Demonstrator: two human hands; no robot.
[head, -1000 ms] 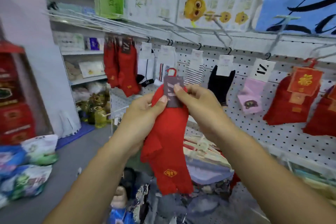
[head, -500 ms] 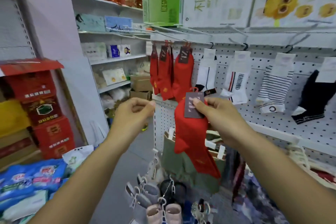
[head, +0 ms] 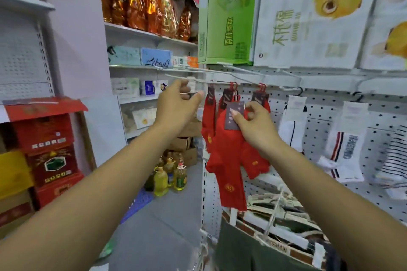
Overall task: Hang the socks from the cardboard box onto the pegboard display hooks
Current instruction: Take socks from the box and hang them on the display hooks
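Note:
My right hand (head: pixel 253 125) pinches the dark card tag of a red sock pair (head: pixel 231 174), held just below the long white display hooks (head: pixel 220 82) at the left end of the white pegboard (head: pixel 330 121). Its small red hanger loop sits under the hook line. Other red socks (head: pixel 209 116) hang on those hooks behind it. My left hand (head: pixel 176 103) is raised beside the hook tips, fingers loosely curled, holding nothing. White striped socks (head: pixel 343 145) hang further right. The cardboard box of socks is out of view.
A green carton (head: pixel 226 13) and printed packs (head: pixel 312 17) sit on the shelf above the hooks. Folded garments on hangers (head: pixel 275 226) hang below the pegboard. Oil bottles (head: pixel 169 176) and red boxes (head: pixel 48 149) stand on the left by the grey aisle floor.
My left hand let go of the red sock and rose toward the hook tips. My right hand carried the sock up and left to the hooks with red socks; the view turned left.

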